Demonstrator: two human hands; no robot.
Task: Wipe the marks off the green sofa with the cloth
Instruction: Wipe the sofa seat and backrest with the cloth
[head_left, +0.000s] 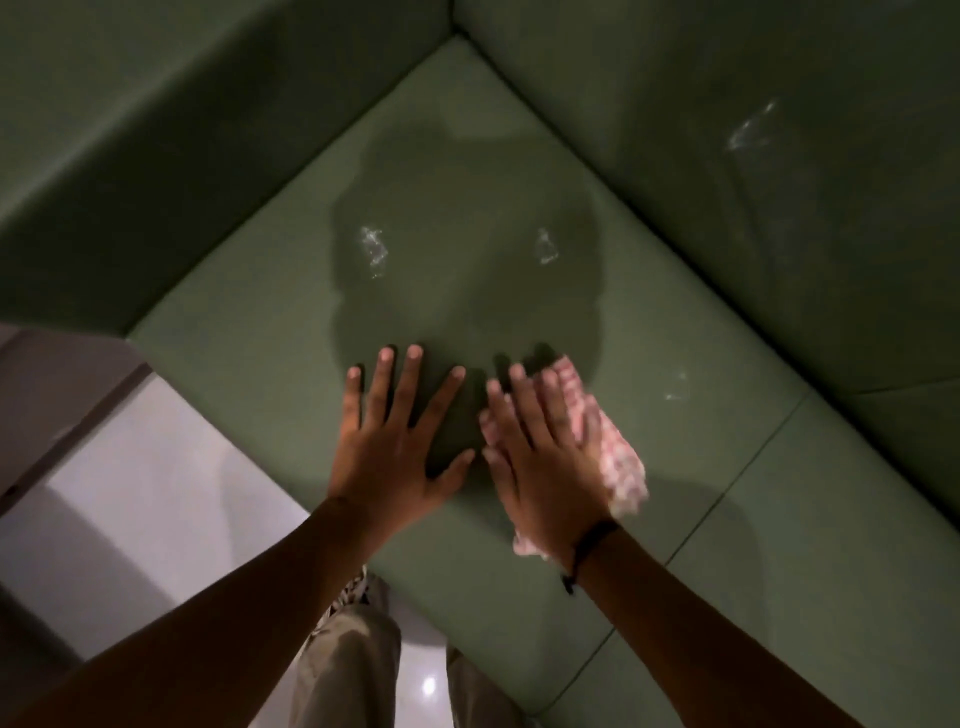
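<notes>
Right hand (545, 467), fingers straight, presses cloth (621, 457); left hand (395, 447) open, flat beside cloth. White marks (373, 249) beyond cloth show on green sofa (234, 364); most wiping judged outstanding

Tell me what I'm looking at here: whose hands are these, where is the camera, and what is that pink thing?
There is no machine here: a person is working with bare hands. The single picture comes from a camera worn on the person's head, looking down, so both arms reach in from the bottom edge.

The surface is the corner seat of a green sofa. The left hand lies flat on the seat, fingers spread, holding nothing. The right hand presses a pink-and-white cloth against the seat, and it looks blurred.

There are whitish marks: a left mark and a middle mark beyond the fingers, a faint mark further right, and a backrest mark. At the bottom are the person's trousers and a pale floor.
</notes>
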